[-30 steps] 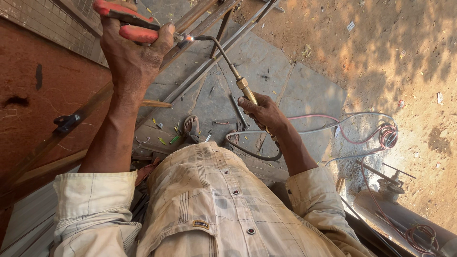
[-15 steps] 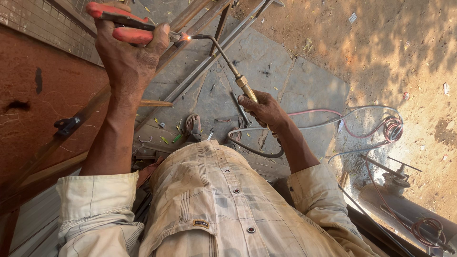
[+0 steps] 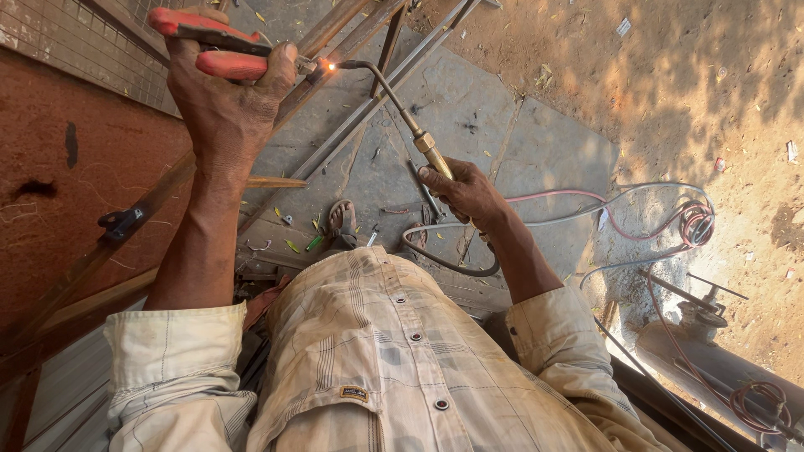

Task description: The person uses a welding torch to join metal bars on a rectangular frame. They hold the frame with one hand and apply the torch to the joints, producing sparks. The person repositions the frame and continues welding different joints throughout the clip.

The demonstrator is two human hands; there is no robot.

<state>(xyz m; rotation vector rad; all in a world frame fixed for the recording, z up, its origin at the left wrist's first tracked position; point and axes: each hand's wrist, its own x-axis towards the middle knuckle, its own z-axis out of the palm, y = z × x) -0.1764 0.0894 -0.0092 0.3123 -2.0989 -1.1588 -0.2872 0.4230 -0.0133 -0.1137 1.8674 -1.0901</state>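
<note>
Left hand [image 3: 222,105], upper left of frame, grips red-handled pliers [image 3: 219,48]; right hand [image 3: 469,192] clasps the brass torch [image 3: 400,113]. Flame [image 3: 332,65] sits near the fingers [image 3: 280,71]: a slip risks burns.

Plier tips [image 3: 308,65] (perhaps gripping something) lost in torch glare [image 3: 332,64].

Grey and red hoses [image 3: 662,219] are lying coiled across the stone paving [image 3: 469,109]. A gas cylinder [image 3: 712,356] is lying at lower right; a sandalled foot [image 3: 341,221] is resting on the paving.
</note>
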